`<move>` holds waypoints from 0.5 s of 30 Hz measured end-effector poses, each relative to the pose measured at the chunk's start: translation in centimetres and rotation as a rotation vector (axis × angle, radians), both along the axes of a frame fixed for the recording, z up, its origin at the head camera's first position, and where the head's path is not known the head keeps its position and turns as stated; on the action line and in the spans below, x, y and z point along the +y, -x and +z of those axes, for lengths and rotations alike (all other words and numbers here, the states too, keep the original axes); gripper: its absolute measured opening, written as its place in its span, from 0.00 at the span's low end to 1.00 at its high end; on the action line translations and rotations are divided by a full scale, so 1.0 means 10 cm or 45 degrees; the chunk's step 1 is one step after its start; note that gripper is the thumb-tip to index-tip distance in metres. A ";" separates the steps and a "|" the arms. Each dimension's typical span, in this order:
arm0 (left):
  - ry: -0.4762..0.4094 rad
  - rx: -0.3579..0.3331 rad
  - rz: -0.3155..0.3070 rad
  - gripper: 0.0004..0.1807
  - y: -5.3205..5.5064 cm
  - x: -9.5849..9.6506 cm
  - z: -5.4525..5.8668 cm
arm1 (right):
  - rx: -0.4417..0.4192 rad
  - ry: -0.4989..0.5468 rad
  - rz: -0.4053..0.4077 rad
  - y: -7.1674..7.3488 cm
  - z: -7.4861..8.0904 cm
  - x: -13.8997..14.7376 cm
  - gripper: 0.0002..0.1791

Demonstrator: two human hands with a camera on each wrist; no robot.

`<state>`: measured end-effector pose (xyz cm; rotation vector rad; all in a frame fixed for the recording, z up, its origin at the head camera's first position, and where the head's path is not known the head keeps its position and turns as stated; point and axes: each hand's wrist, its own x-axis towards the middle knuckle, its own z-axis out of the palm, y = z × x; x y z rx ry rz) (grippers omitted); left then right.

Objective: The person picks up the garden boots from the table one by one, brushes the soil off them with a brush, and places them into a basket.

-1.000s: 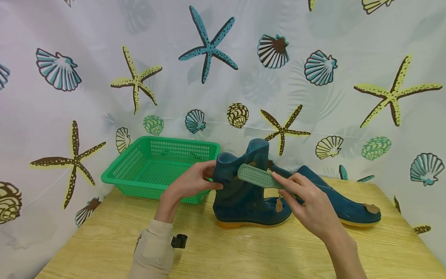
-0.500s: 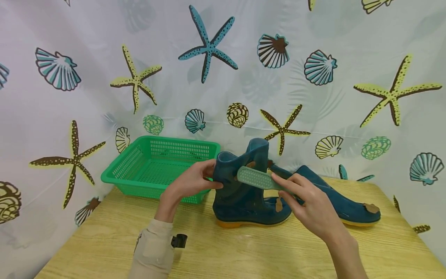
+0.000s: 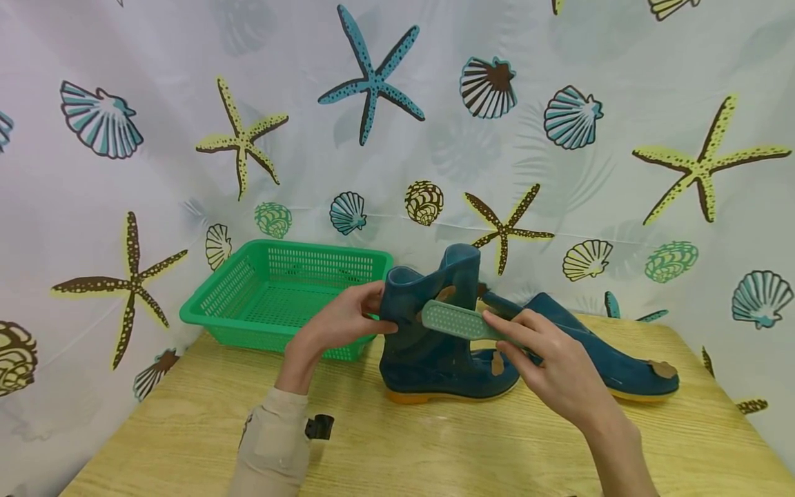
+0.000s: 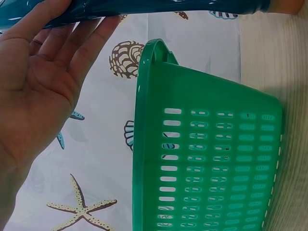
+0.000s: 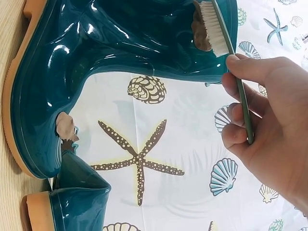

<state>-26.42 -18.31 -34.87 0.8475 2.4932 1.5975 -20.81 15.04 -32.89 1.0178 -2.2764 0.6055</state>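
Observation:
A blue rain boot (image 3: 422, 352) with an orange sole stands upright on the table. My left hand (image 3: 341, 321) grips its shaft from the left, thumb on the near side; in the left wrist view the fingers go behind the boot's edge. My right hand (image 3: 553, 359) holds a green scrubbing brush (image 3: 456, 321) by its handle. In the right wrist view the brush's white bristles (image 5: 215, 29) touch a brown mud-like patch (image 5: 199, 30) on the shaft. Another brown patch (image 3: 497, 363) sits on the boot's toe.
A second blue boot (image 3: 596, 352) lies behind and to the right, with a brown patch (image 3: 662, 369) on its toe. A green perforated basket (image 3: 248, 333) stands at the back left, close to my left hand. A patterned curtain (image 3: 435, 152) hangs behind the wooden table (image 3: 397, 455).
The brush head has dipped slightly, down along the boot's shaft, with the right hand still holding it. The left hand and both boots stay in place.

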 end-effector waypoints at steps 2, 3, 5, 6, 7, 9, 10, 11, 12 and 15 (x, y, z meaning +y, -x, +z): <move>-0.003 -0.004 -0.004 0.22 0.00 -0.01 0.00 | 0.000 -0.004 0.005 0.00 0.01 0.00 0.31; -0.002 -0.004 -0.003 0.22 0.01 -0.01 0.00 | 0.006 -0.004 0.009 -0.01 0.01 0.00 0.31; 0.000 -0.002 -0.003 0.22 0.00 -0.01 0.00 | 0.022 0.001 0.017 -0.01 0.03 0.01 0.32; 0.000 -0.001 -0.004 0.22 0.00 -0.01 0.00 | 0.034 0.006 0.021 -0.01 0.03 0.01 0.32; 0.000 -0.001 -0.005 0.23 0.00 -0.01 0.00 | 0.049 0.015 0.026 -0.01 0.04 0.02 0.32; -0.001 -0.002 -0.009 0.24 0.00 -0.01 0.00 | 0.067 0.040 0.033 0.00 0.05 0.03 0.33; -0.004 -0.003 -0.012 0.24 -0.01 -0.01 0.00 | 0.071 0.056 0.035 0.00 0.05 0.03 0.33; -0.005 -0.004 -0.015 0.25 -0.01 -0.01 0.00 | 0.074 0.071 0.035 0.00 0.06 0.04 0.33; -0.006 -0.004 -0.019 0.25 0.00 -0.01 0.00 | 0.075 0.088 0.036 0.00 0.06 0.04 0.33; -0.004 -0.002 -0.027 0.26 0.00 -0.01 0.00 | 0.071 0.129 0.019 0.00 0.05 0.05 0.34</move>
